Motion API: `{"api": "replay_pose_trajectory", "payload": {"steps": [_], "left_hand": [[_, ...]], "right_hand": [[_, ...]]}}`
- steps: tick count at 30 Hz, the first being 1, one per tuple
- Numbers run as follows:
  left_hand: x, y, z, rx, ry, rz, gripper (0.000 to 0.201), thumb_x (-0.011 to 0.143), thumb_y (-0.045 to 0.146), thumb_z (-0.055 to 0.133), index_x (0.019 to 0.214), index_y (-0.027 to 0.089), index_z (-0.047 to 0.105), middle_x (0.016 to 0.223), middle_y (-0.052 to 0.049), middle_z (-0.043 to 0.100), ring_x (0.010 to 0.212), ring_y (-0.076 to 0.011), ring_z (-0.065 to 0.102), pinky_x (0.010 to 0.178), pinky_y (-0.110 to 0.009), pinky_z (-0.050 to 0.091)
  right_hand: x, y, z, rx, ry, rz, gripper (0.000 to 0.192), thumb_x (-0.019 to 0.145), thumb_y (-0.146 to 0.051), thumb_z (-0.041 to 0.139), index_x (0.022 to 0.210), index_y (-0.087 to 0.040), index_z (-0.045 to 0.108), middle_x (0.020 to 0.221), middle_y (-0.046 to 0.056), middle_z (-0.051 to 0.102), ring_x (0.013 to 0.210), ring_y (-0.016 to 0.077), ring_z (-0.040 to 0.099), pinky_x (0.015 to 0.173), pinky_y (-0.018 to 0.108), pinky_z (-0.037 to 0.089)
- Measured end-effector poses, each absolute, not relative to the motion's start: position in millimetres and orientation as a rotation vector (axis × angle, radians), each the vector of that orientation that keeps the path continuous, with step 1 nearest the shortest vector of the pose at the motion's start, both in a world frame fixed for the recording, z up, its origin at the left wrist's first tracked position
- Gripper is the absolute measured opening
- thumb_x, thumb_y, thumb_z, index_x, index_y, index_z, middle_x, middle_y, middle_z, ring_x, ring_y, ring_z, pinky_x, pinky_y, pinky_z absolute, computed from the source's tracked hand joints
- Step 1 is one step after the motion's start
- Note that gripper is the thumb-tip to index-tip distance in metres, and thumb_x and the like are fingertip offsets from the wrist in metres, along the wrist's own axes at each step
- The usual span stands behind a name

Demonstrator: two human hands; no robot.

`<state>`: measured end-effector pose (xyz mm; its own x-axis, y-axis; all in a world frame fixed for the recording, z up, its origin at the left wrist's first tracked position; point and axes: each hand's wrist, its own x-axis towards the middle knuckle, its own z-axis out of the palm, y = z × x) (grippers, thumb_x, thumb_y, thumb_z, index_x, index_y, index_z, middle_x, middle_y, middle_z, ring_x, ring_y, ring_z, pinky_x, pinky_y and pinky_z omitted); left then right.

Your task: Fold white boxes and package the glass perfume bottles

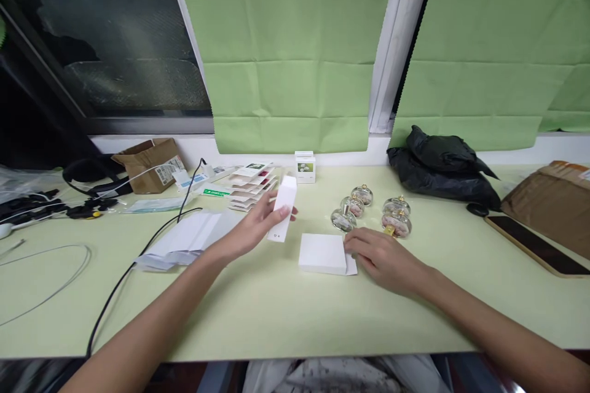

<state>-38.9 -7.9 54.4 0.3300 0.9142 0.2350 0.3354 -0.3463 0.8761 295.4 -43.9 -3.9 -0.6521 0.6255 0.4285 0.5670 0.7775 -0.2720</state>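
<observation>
My left hand (268, 215) is closed around a narrow white carton (283, 211), raised above the table and tilted, with small marks near its lower end. On the table in front of me lies a flat white box (322, 253), a flap sticking out at its right end. My right hand (380, 255) is at that end, its fingers bent and pressed at the box's edge; the fingertips are partly hidden. Just beyond it are several small round glass bottles (354, 206) with gold tops and floral fronts. One glass bottle (396, 223) sits closest to my right knuckles.
Behind stands a small white box with a picture (305, 169). To the left are stacked printed cartons (251, 187), flat white cartons (193, 239), a black cable (152, 242) and a cardboard box (154, 166). A black bag (442, 166) and a phone (539, 245) lie right.
</observation>
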Motion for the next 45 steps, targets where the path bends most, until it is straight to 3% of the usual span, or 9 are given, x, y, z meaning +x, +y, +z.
{"api": "replay_pose_trajectory", "payload": {"steps": [4, 8, 12, 19, 30, 33, 36, 40, 45], "left_hand": [[-2, -11, 46, 1.316, 0.756, 0.998, 0.059, 0.102, 0.068, 0.047, 0.141, 0.024, 0.058, 0.141, -0.014, 0.067, 0.131, -0.0339, 0.063, 0.107, -0.052, 0.053], [21, -10, 43, 1.129, 0.598, 1.087, 0.054, 0.106, 0.060, 0.046, 0.143, 0.023, 0.057, 0.146, -0.011, 0.064, 0.137, -0.0308, 0.060, 0.115, -0.050, 0.050], [29, -7, 35, 1.005, 0.560, 1.198, 0.052, 0.103, 0.058, 0.056, 0.140, 0.022, 0.062, 0.146, -0.010, 0.065, 0.137, -0.0287, 0.060, 0.117, -0.044, 0.049], [14, -9, 27, 1.014, 0.516, 1.174, 0.042, 0.096, 0.030, 0.074, 0.137, 0.020, 0.066, 0.141, -0.011, 0.070, 0.137, -0.0304, 0.060, 0.116, -0.044, 0.048], [-9, -3, 21, 1.093, 0.452, 1.063, 0.051, 0.094, 0.024, 0.075, 0.143, 0.023, 0.061, 0.140, -0.012, 0.071, 0.142, -0.0327, 0.058, 0.121, -0.050, 0.044], [-7, -3, 22, 1.036, 0.465, 1.089, 0.046, 0.096, 0.030, 0.074, 0.140, 0.021, 0.063, 0.138, -0.012, 0.072, 0.139, -0.0317, 0.061, 0.120, -0.048, 0.046], [-5, -3, 24, 0.984, 0.524, 1.134, 0.039, 0.097, 0.039, 0.072, 0.130, 0.018, 0.068, 0.136, -0.013, 0.073, 0.133, -0.0310, 0.065, 0.116, -0.045, 0.052], [1, -8, 29, 0.958, 0.548, 1.139, 0.037, 0.100, 0.048, 0.066, 0.119, 0.016, 0.070, 0.129, -0.014, 0.075, 0.126, -0.0303, 0.068, 0.108, -0.045, 0.058], [11, -15, 34, 0.905, 0.581, 1.140, 0.036, 0.100, 0.051, 0.064, 0.110, 0.017, 0.069, 0.112, -0.012, 0.078, 0.110, -0.0269, 0.073, 0.099, -0.045, 0.062]], "right_hand": [[268, -41, 22, -0.889, -2.167, 0.254, 0.014, 0.102, -0.022, 0.054, 0.109, -0.025, 0.066, 0.104, 0.009, 0.069, 0.099, 0.0274, 0.065, 0.087, 0.044, 0.054], [235, -31, 34, -1.003, -1.764, 1.032, 0.021, 0.105, -0.042, 0.057, 0.096, -0.024, 0.061, 0.092, 0.005, 0.071, 0.077, 0.0206, 0.068, 0.072, 0.038, 0.057], [217, -21, 29, -0.899, -1.236, 1.542, 0.028, 0.096, -0.041, 0.073, 0.103, -0.023, 0.054, 0.106, 0.008, 0.077, 0.094, 0.0233, 0.077, 0.090, 0.042, 0.062], [212, -24, 25, -0.696, -0.972, 1.655, 0.035, 0.091, -0.028, 0.077, 0.118, -0.021, 0.056, 0.105, 0.007, 0.078, 0.093, 0.0217, 0.077, 0.091, 0.041, 0.062], [213, -31, 28, -0.590, -1.050, 1.654, 0.030, 0.095, -0.034, 0.073, 0.117, -0.024, 0.056, 0.105, 0.004, 0.074, 0.087, 0.0196, 0.076, 0.086, 0.041, 0.063], [216, -30, 25, -0.712, -1.244, 1.488, 0.032, 0.098, -0.044, 0.069, 0.120, -0.025, 0.054, 0.106, 0.003, 0.070, 0.076, 0.0176, 0.075, 0.073, 0.037, 0.066], [221, -31, 20, -0.930, -1.577, 0.942, 0.039, 0.101, -0.049, 0.065, 0.132, -0.027, 0.056, 0.117, 0.007, 0.064, 0.068, 0.0147, 0.071, 0.058, 0.032, 0.063], [228, -30, 14, -0.919, -1.958, 0.059, 0.034, 0.108, -0.035, 0.058, 0.141, -0.028, 0.060, 0.129, 0.011, 0.065, 0.083, 0.0161, 0.073, 0.072, 0.030, 0.063], [231, -27, 14, -0.809, -2.089, -0.496, 0.036, 0.106, -0.025, 0.061, 0.141, -0.018, 0.057, 0.118, 0.010, 0.075, 0.092, 0.0176, 0.076, 0.069, 0.027, 0.059]]}}
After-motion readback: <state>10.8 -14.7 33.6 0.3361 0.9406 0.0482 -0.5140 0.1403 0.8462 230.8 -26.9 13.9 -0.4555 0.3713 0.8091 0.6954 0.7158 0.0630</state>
